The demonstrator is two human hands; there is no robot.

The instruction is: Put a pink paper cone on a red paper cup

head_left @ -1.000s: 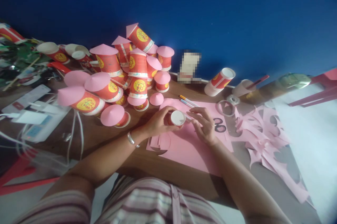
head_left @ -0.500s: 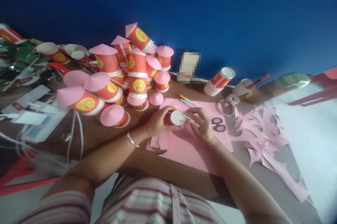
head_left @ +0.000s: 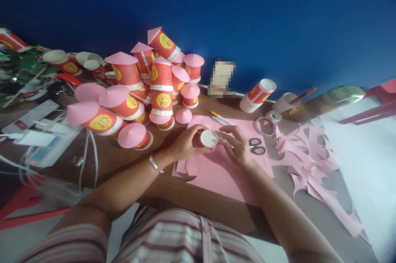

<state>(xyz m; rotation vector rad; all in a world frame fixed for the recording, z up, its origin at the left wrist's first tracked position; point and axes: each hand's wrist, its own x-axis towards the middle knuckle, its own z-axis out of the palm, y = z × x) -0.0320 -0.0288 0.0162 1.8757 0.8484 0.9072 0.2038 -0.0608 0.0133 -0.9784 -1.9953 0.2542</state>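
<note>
Head view: your left hand point(head_left: 185, 144) wraps its fingers around a small paper cup point(head_left: 208, 138), held on its side with the white round end facing up toward you, just above a pink paper sheet point(head_left: 216, 174) on the wooden surface point(head_left: 123, 158). Your right hand point(head_left: 239, 148) sits just beside the cup, fingers point(head_left: 223, 134) bent and close together, their tips against the cup's right edge; whether they pinch it cannot be told. A silver bracelet point(head_left: 154, 163) circles your left wrist. Black-handled scissors point(head_left: 256, 146) lie on the sheet just right of your right hand, and two pens point(head_left: 220, 118) rest at its far edge. Beyond your left hand, a heap of red printed cups with pink cone tops point(head_left: 139, 90) crowds the surface against the blue wall point(head_left: 247, 15). To the right lie a tape ring point(head_left: 265, 126), one more red cup on its side point(head_left: 258, 95) and a spread of pink paper offcuts point(head_left: 312, 156).
</note>
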